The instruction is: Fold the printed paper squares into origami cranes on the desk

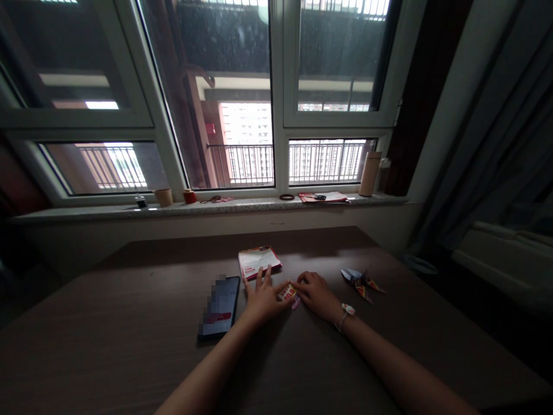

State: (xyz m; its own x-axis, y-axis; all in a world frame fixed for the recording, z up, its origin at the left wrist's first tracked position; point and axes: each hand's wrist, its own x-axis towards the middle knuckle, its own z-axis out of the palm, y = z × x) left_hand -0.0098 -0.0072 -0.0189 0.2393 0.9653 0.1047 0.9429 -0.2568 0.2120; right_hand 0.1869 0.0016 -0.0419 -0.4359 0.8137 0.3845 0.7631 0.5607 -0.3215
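A small piece of folded printed paper, white and yellow with red lettering, lies on the table between my two hands. My left hand has its thumb and index finger around the paper, holding it against the tabletop. Its other fingers are spread towards a stack of printed sheets. From the other side, my right hand curls over the paper's edge, its fingertips pressed together there. A small pink strip shows just below the paper. A bracelet circles the right wrist.
A phone with a lit screen lies left of my hands on the brown table. Folded paper pieces sit to the right. Along the windowsill stand a paper cup, a red spool and a tall bottle.
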